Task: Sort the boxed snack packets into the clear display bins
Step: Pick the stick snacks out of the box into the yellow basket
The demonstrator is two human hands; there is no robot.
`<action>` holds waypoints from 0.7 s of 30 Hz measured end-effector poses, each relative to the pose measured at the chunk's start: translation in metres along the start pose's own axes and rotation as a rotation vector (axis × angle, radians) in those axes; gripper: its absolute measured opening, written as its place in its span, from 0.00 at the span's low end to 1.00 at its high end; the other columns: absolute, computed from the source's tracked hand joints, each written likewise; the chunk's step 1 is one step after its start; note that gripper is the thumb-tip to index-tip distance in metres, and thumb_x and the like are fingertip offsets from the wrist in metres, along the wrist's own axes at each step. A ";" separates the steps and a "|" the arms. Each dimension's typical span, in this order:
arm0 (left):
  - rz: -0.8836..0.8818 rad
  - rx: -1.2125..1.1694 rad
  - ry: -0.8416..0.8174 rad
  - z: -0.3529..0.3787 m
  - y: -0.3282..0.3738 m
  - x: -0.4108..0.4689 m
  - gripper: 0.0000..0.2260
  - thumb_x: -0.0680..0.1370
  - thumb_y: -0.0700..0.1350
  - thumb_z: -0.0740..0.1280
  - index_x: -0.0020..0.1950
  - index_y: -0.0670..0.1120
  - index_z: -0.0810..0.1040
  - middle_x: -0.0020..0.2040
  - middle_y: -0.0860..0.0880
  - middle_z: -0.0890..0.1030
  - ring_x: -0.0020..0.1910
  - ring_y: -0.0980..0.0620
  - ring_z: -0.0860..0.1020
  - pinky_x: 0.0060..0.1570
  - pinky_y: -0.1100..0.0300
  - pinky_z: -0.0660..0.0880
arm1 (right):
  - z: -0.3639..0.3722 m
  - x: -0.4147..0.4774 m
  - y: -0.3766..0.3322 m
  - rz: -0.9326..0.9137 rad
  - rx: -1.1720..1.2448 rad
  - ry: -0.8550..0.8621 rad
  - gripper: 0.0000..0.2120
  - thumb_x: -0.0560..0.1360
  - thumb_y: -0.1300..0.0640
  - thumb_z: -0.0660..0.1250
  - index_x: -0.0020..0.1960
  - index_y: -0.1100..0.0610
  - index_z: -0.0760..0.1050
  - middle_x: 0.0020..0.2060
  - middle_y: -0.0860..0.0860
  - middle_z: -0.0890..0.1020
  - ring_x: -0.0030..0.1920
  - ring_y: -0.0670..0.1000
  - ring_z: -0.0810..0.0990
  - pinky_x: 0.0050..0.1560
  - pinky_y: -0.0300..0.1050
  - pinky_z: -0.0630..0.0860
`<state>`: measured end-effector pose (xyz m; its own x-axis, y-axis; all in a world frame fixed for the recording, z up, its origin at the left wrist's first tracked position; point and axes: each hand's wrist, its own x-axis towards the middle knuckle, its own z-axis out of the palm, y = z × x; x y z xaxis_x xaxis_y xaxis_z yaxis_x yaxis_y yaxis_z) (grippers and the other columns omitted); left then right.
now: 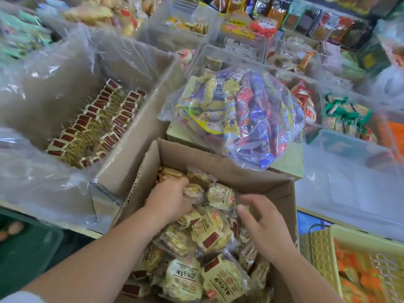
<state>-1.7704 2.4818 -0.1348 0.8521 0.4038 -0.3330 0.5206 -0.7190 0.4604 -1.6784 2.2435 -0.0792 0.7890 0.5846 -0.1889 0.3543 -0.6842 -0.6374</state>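
A: Head view. What do I log for the box?

B: I see an open cardboard box (218,165) low in the middle, close to the person. It is heaped with yellow snack packets (209,237) with dark red labels.

A: Left hand?

B: My read is that the left hand (172,200) is deep in the far left corner of the box. Its fingers are curled down round a packet and grip it.

A: Right hand?

B: The right hand (262,224) is on the right side of the heap. Its fingers are bent and its thumb is set against a packet, holding it. It is blurred, so I note no more.

A: Surroundings?

B: To the left I log a plastic-lined bin (135,132) with the same kind of packets standing in neat rows (94,125). Just behind the box is a clear bag of mixed sweets (240,114). To the right is a clear bin (349,178), with a yellow basket (323,248) below it.
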 end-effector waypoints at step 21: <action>-0.015 -0.025 -0.218 0.023 -0.040 -0.077 0.46 0.65 0.84 0.49 0.74 0.72 0.27 0.85 0.45 0.48 0.83 0.44 0.45 0.78 0.39 0.45 | 0.170 0.166 -0.078 -0.315 -0.552 -0.520 0.46 0.67 0.47 0.79 0.78 0.56 0.61 0.69 0.58 0.72 0.69 0.59 0.71 0.70 0.51 0.70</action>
<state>-1.8579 2.4663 -0.1460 0.8141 0.2806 -0.5085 0.5365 -0.6986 0.4734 -1.6599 2.4681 -0.1877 0.3264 0.8195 -0.4711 0.8233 -0.4913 -0.2843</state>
